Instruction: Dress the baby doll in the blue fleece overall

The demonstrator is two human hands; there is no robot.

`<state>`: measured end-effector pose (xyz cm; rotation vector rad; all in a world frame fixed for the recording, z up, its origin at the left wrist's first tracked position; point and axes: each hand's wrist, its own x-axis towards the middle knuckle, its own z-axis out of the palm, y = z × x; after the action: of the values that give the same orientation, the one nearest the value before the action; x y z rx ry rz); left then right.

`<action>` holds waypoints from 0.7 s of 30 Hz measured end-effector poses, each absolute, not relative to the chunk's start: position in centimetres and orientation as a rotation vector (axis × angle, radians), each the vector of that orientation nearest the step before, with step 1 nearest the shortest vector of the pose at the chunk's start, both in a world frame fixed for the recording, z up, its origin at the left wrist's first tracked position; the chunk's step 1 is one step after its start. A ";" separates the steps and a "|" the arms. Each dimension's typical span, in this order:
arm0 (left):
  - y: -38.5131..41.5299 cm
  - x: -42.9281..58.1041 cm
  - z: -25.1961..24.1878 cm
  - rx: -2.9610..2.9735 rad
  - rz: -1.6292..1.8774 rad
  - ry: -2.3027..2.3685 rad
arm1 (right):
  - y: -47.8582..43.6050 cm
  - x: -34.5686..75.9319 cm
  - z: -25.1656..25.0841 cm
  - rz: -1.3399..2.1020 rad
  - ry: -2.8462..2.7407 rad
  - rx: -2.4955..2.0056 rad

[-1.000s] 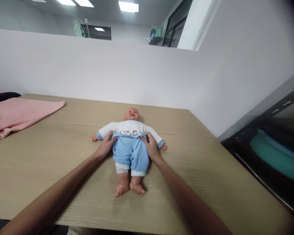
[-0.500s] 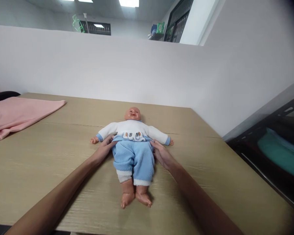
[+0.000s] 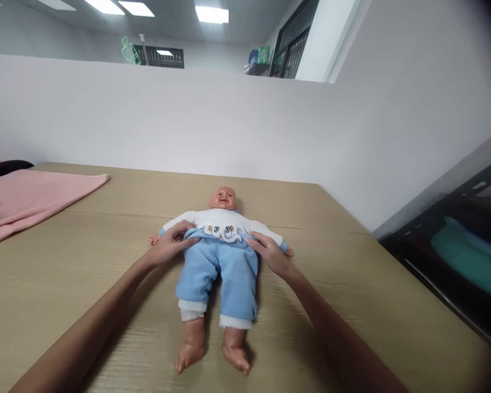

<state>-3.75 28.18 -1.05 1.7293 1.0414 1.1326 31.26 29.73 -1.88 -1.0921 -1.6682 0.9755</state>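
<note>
A baby doll (image 3: 225, 199) lies on its back in the middle of the table, head away from me and arms spread. It wears a white top (image 3: 225, 217) with an elephant on the front and fluffy blue pants (image 3: 219, 267) with white cuffs. At the doll's waist on the left, my left hand (image 3: 175, 240) pinches the pants' waistband between thumb and fingers. My right hand (image 3: 268, 251) grips the opposite side of the waistband, thumb on top. The fingertips of both hands are partly hidden by cloth. The doll's bare feet (image 3: 235, 349) point toward me, slightly apart.
A pink cloth (image 3: 45, 191) lies at the table's left, beside a black curved edge (image 3: 8, 167). A low white wall (image 3: 167, 120) stands behind the wooden table (image 3: 118, 229). To the right, a dark rack (image 3: 445, 245) holds something green.
The doll's legs have spread farther apart and its feet sit nearer me. My left hand has shifted slightly left, and both hands are still at the waist.
</note>
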 end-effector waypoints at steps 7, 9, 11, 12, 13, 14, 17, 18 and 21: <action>31.0 -2.2 1.1 1.537 1.039 0.964 | 33.5 27.4 0.7 1.027 -1.843 -0.981; 31.7 -2.4 -0.1 1.451 1.057 0.996 | 34.8 27.3 -0.6 1.033 -1.728 -1.067; 31.9 -2.7 -1.7 1.448 1.086 1.073 | 35.1 28.0 -2.3 0.989 -1.693 -1.150; 31.7 -2.8 -2.6 1.463 1.105 1.108 | 34.8 28.5 -3.2 0.972 -1.687 -1.174; 31.4 -3.0 -3.4 1.483 1.129 1.132 | 34.3 29.1 -4.0 0.959 -1.678 -1.188; 31.0 -3.1 -4.1 1.500 1.154 1.142 | 33.7 29.7 -4.8 0.946 -1.663 -1.199; 29.6 -3.0 -5.5 1.483 1.216 1.119 | 31.8 31.0 -6.7 0.897 -1.609 -1.234; 29.3 -2.7 -5.7 1.441 1.225 1.102 | 31.3 31.2 -7.3 0.895 -1.570 -1.242; 28.8 -1.8 -6.2 1.221 1.263 1.021 | 30.9 31.0 -8.9 0.930 -1.429 -1.223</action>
<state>-1.82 28.76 -6.20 1.2205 1.0210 1.2631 31.01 30.86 -8.90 -1.2231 -1.4288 0.9303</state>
